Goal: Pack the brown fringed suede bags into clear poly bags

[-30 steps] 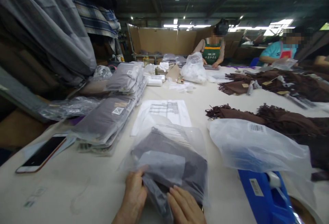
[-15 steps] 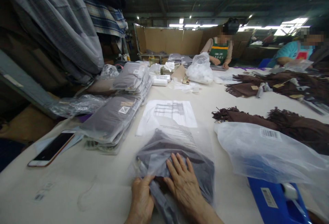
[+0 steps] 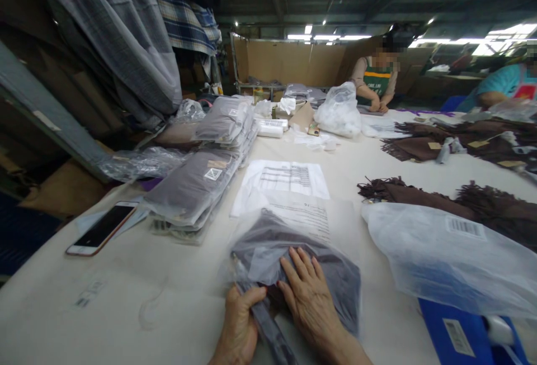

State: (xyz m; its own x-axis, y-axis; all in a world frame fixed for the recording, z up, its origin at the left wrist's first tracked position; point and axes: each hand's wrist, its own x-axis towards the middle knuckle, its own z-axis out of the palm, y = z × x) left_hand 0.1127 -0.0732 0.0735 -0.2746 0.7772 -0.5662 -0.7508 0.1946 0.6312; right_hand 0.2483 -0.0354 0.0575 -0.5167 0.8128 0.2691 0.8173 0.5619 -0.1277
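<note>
A frosted plastic bag point(image 3: 264, 267) with a folded dark grey cloth point(image 3: 342, 278) inside lies in front of me on the table. My left hand point(image 3: 240, 320) is closed at the bag's near left edge, its thumb pressed over a narrow grey strip that runs down toward me. Whether that strip is cloth or gathered plastic, I cannot tell. Flat on top of the bag rests my right hand point(image 3: 309, 295), fingers stretched out and holding nothing. Under the bag's far end, a printed paper sheet point(image 3: 289, 178) sticks out.
Bagged grey cloths point(image 3: 191, 183) are stacked on the left, near a phone point(image 3: 103, 230). To the right lie fringed brown scarves point(image 3: 403, 194), an unfilled barcoded bag point(image 3: 432, 242) and a blue tape-holding object point(image 3: 444, 331). Across the table, a person in a green apron point(image 3: 377, 83) works.
The view has turned slightly left, so everything sits further right. My left thumb has moved onto the grey strip. My right hand stays flat on the bag.
</note>
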